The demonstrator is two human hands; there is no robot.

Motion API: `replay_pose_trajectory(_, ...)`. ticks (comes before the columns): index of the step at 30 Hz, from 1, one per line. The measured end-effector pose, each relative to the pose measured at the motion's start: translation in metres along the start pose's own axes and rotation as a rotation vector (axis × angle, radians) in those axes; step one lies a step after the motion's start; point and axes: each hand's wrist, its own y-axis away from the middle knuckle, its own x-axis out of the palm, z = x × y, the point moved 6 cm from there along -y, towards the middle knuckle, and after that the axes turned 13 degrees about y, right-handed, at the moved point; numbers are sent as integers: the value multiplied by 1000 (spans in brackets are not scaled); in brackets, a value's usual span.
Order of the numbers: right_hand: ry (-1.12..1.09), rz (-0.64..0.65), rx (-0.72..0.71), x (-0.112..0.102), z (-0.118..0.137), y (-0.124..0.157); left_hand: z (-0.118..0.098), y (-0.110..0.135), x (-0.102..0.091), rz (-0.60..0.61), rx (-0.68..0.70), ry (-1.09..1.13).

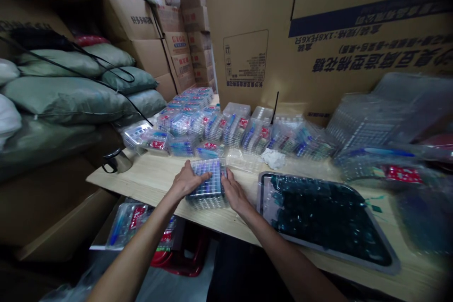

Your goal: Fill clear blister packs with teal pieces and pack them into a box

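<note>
Holding the stack (205,193) of clear grids square should need light, even pressure. The stack is at the near edge of the table (152,170), left of the tray (260,207); whether it rests there cannot be told. The left hand (187,181) grips its left side, thumb laid on top; the fingers of the right hand (234,194) press its right side. Apply equal force from both sides, since the layers could slip if one hand pushes harder
</note>
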Motion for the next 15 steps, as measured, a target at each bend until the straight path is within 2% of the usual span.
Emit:
replay_pose_trajectory(3,-37,6,44,0,0,-1,3,-3,-1,-40,15,87)
replay_pose_trajectory(6,-110,7,74,4,-9,-3,13,0,-6,-70,6,288)
replay_pose_trajectory(8,-189,21,54,8,-17,-5,24,7,-5,-15,-11,529)
replay_pose_trajectory(11,-261,17,10,13,-22,-5,44,22,4,148,-44,899)
replay_pose_trajectory(13,-204,-7,-25,14,-11,-2,59,29,8,153,-46,1063)
replay_pose_trajectory(15,-62,-11,-54,15,14,1,78,29,7,44,-22,1177)
